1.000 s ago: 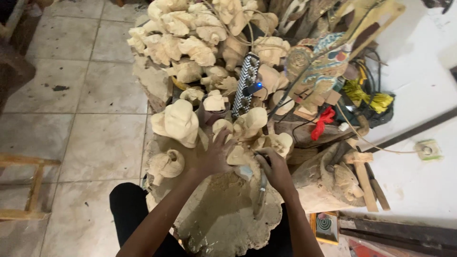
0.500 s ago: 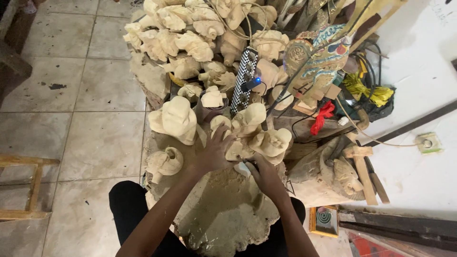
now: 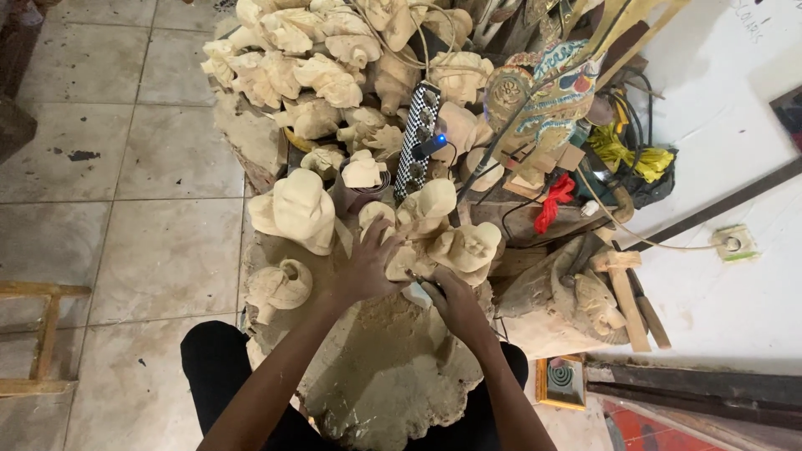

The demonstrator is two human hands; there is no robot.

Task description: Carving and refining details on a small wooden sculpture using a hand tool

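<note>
Head view, looking down. The left hand (image 3: 368, 266) lies with its fingers spread and released, palm down, on a small pale wood carving (image 3: 407, 260) that sits at the far edge of a big rough wooden slab (image 3: 384, 376) across the person's lap. The right hand (image 3: 447, 296) is just beside it, fingers clenched around a thin dark tool (image 3: 422, 282) whose visible end meets the carving; the tool's long axis runs from the right hand up and to the left, pointing toward the left hand. What kind of tool it is cannot be told. The carving itself is mostly covered by the hands, so its own direction is not clear.

Touching that piece on the far side are more unpainted carved figures: a large rounded one (image 3: 294, 209) to the left, a smaller one (image 3: 280, 286) nearer the left forearm, and two (image 3: 468, 246) beside the right hand. Beyond them a heap of similar pale carvings (image 3: 301, 67) rises toward the top of the frame, with a black-and-white power strip (image 3: 416, 142) standing slanted among them and a painted carving (image 3: 539, 104) to the right. A red cloth (image 3: 555, 200) and a yellow cloth (image 3: 626, 154) lie farther right.

The floor (image 3: 125, 167) is grey, stained tile. A white wall (image 3: 727, 276) runs along the right, and a wooden frame (image 3: 33, 334) shows at the left edge.
</note>
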